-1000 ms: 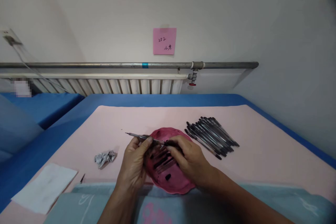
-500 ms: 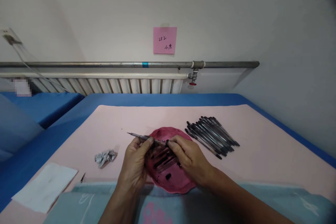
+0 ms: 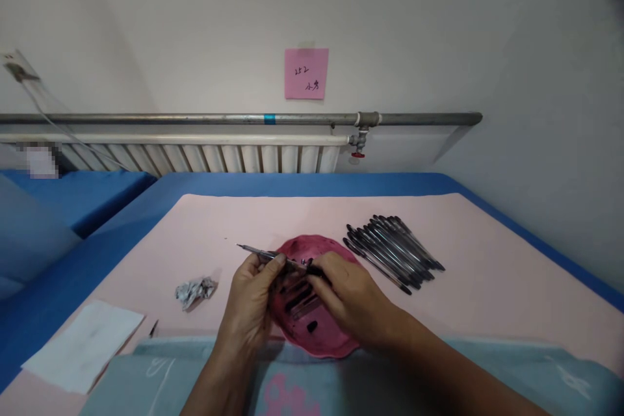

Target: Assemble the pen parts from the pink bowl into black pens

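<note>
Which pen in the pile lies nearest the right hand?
The leftmost pen, nearest the pink dish; its near end lies lower in the picture than the rest of the pile.

Two hands (image 3: 248, 299) here, one held pen (image 3: 256, 251), one pink plate (image 3: 336, 341) with a bunch of dark bits (image 3: 312, 326) too jumbled to tally, and easily ten-plus loose pens (image 3: 390, 253), overlapping so I can't nail it. Also one paper wad (image 3: 195, 292), one white sheet (image 3: 85, 348), one note (image 3: 307, 75), one valve (image 3: 358, 155), one socket (image 3: 18, 68), tbh just one towel (image 3: 507, 370).
</note>
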`<state>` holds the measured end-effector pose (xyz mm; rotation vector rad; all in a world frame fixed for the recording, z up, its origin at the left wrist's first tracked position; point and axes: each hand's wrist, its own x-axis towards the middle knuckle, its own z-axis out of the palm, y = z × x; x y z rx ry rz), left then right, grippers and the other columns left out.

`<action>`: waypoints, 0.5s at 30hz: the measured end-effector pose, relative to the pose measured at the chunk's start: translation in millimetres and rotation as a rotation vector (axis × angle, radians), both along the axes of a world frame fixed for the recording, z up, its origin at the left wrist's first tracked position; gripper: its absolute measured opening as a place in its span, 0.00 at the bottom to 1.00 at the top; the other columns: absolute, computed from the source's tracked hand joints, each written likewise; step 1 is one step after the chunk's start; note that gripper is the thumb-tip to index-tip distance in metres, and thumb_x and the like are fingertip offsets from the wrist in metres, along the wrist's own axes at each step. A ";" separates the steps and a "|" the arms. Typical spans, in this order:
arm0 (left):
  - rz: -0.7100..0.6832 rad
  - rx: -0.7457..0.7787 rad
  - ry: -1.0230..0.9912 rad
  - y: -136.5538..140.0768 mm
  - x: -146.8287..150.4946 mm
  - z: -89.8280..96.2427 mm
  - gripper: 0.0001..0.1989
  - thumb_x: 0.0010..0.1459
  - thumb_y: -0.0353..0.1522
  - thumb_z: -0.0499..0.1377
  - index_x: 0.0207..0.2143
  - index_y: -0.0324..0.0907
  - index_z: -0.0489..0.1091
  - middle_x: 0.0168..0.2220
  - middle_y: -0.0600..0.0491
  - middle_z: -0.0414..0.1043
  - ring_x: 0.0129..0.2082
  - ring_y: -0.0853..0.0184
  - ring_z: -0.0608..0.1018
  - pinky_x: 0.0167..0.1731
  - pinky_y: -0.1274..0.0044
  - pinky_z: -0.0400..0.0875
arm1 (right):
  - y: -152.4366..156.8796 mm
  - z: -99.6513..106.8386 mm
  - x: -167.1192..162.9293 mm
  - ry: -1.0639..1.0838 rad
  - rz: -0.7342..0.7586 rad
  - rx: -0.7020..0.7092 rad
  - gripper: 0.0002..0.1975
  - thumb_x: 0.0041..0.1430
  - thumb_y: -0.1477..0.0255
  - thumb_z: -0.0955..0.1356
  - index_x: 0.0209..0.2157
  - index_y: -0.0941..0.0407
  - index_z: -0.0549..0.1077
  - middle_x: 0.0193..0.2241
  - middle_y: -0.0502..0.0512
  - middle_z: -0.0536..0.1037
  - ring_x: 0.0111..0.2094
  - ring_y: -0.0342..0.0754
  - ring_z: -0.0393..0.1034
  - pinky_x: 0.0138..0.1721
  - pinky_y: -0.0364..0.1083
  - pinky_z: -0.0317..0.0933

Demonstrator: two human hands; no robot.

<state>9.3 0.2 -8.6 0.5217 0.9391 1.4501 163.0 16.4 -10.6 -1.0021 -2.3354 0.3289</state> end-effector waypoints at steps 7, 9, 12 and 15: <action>-0.003 -0.004 0.036 0.0 -1.6 0.5 0.10 0.42 0.30 0.65 0.27 0.36 0.68 0.23 0.53 0.74 0.23 0.71 0.76 0.28 0.80 0.70 | 0.1 1.1 -0.4 0.005 0.013 -0.016 0.05 0.58 0.72 0.60 0.35 0.56 0.65 0.31 0.56 0.71 0.32 0.48 0.65 0.33 0.47 0.59; -0.004 -0.001 0.039 0.4 -1.8 0.3 0.10 0.41 0.30 0.65 0.26 0.36 0.68 0.22 0.53 0.73 0.22 0.71 0.75 0.27 0.80 0.70 | 0.2 0.8 -0.3 0.006 0.022 -0.010 0.06 0.58 0.73 0.59 0.32 0.56 0.65 0.28 0.55 0.70 0.29 0.47 0.64 0.30 0.46 0.59; 0.000 -0.005 0.050 1.4 -2.1 -0.7 0.11 0.40 0.30 0.66 0.26 0.36 0.68 0.22 0.53 0.73 0.22 0.71 0.75 0.26 0.80 0.70 | 0.2 0.3 -0.3 -0.022 0.016 -0.036 0.06 0.59 0.73 0.58 0.31 0.55 0.65 0.27 0.54 0.70 0.28 0.46 0.64 0.30 0.46 0.59; 0.006 -0.009 0.061 2.1 -2.6 -1.7 0.11 0.40 0.30 0.65 0.26 0.36 0.68 0.22 0.53 0.73 0.22 0.71 0.75 0.26 0.80 0.70 | 0.3 0.2 -0.4 -0.028 0.004 -0.018 0.03 0.57 0.73 0.61 0.33 0.55 0.64 0.30 0.55 0.71 0.32 0.48 0.65 0.32 0.47 0.59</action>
